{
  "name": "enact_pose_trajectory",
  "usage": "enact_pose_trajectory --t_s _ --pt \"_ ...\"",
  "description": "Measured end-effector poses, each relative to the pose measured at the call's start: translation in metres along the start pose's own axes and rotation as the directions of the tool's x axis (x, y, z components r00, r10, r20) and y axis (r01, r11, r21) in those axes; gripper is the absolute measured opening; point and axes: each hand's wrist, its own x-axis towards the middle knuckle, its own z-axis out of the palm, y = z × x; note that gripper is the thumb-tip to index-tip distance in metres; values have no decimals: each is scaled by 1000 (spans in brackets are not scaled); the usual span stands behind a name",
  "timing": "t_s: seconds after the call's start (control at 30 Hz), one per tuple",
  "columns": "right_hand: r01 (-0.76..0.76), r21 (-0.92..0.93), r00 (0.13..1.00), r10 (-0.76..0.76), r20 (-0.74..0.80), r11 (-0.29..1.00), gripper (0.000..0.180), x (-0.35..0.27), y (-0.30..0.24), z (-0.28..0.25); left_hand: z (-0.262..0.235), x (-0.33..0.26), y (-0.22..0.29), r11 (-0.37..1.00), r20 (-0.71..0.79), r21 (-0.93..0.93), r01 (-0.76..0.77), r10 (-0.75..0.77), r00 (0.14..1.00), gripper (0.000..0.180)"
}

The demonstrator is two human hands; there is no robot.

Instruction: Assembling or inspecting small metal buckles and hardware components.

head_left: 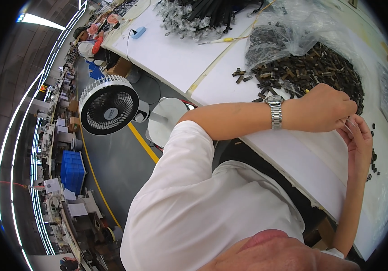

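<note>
My left hand [327, 108], on the arm with the silver wristwatch [275, 111], is closed, with fingers curled inward over the white table. Close against it, my right hand [359, 140] is bent up with its fingertips pinched together. Thin, clear, strand-like material [348, 128] shows between the two hands; what exactly the fingers hold is too small to make out. Just beyond my left hand lies a large heap of small dark brown and black pieces [293, 67]. A clear plastic bag [304, 29] partly covers the heap.
A bundle of black straps with clear wrapped ends [198, 20] lies on the far table [176, 58]. Several small black pieces [373, 158] are scattered beside my right forearm. A fan [110, 108] stands on the left. Beyond it are a blue crate [72, 169] and a seated person [90, 47].
</note>
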Motion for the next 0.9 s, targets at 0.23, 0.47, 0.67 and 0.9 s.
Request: enact_pose_trajectory --t_s 0.23,0.47,0.67,0.9 --pt "-49 51 996 45 71 998 24 -5 -13 9 2 2 -16 914 98 -346 211 -188 977 14" --pt "-83 63 986 73 149 994 21 -1 -14 6 -2 2 -12 944 201 -259 205 -155 967 15" --pt "-114 41 982 107 153 993 19 -6 -16 5 5 -2 -22 673 433 -516 529 -328 839 16" --pt "-93 -74 978 105 181 993 23 -4 -16 3 -9 7 -8 464 615 -532 708 -363 700 18"
